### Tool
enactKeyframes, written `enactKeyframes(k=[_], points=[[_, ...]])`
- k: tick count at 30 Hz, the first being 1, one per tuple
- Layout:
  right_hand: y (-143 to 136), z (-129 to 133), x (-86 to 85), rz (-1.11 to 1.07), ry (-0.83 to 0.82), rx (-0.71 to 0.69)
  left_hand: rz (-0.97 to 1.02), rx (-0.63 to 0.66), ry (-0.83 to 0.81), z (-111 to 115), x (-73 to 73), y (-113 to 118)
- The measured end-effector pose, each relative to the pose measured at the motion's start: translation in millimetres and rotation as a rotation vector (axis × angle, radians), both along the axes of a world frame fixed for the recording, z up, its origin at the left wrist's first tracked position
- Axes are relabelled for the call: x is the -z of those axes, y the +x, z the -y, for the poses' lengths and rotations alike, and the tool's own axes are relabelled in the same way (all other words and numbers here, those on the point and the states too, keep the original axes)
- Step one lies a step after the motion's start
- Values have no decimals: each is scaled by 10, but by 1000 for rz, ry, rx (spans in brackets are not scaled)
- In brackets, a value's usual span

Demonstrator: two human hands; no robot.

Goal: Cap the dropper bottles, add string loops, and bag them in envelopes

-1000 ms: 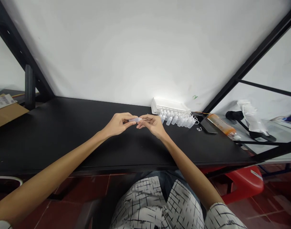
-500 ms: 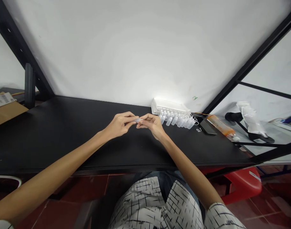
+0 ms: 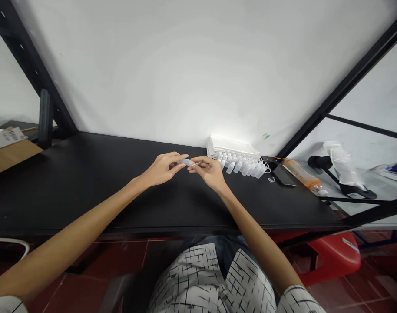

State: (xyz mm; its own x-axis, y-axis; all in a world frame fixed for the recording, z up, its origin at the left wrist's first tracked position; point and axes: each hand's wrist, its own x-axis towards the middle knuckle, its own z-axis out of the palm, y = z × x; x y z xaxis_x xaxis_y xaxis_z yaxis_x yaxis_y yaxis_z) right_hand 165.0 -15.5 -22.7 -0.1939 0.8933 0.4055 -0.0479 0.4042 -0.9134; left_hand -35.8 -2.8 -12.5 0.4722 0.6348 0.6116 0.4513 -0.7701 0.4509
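Note:
Above the middle of the black table, my left hand [image 3: 164, 168] pinches a small translucent white plastic bottle [image 3: 184, 162] between thumb and fingers. The bottle lies sideways, its narrow end pointing at my right hand [image 3: 209, 171]. My right hand is closed at that end, thumb against fingers, on a thin white cord [image 3: 196, 164]; the fingers partly hide it. Just right of my right hand, several similar small bottles [image 3: 238, 166] lie in a row, with white cord loops at the right end.
Behind the row, a stack of white flat pieces [image 3: 233, 145] leans near the wall. A dark phone [image 3: 284, 177] and an orange-wrapped pack [image 3: 302, 174] lie to the right. A cardboard box [image 3: 14, 152] sits at far left. Black metal posts [image 3: 45, 117] frame the table [image 3: 71, 187].
My hands have drawn slightly apart, and more of the bottle shows between them. The view has shifted a little.

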Motion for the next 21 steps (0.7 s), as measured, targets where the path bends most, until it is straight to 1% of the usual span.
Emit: enactKeyframes(k=[5,12,17,21], points=[[12,14,13,-10,34,-40,62,11,-106,0,23,1],[6,4,-11,-14,-34,-6,65,48,-98,6,18,3],[31,0,-14,8,-33,-44,51,65,-110,16,22,4],[73,35,-30,52,-25,-80,68,119,-161,50,10,-4]])
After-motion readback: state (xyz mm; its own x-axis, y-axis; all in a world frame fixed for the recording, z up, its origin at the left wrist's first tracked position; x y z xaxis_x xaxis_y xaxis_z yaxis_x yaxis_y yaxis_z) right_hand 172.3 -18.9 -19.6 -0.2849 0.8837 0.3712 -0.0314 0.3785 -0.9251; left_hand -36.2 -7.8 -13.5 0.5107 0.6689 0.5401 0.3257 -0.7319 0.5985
